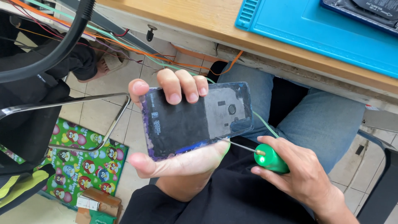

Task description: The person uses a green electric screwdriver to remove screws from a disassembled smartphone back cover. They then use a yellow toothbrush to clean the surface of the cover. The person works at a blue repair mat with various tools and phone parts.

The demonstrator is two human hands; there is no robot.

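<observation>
Left-hand grip (174,124) is wrapped around a dark phone back cover (195,118), fingers curled over its top edge, while a green-handled screwdriver (269,157), pinched in the right-hand grip (296,174), is set against the cover's lower edge, below the desk (207,16).

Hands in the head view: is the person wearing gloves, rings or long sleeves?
Neither. The left hand and the right hand are bare, with no gloves, rings or watch showing. Nails are short and plain. The wrists are uncovered as far as the picture shows, so no sleeve cuffs appear. Below them are blue denim jeans and a black garment.
</observation>
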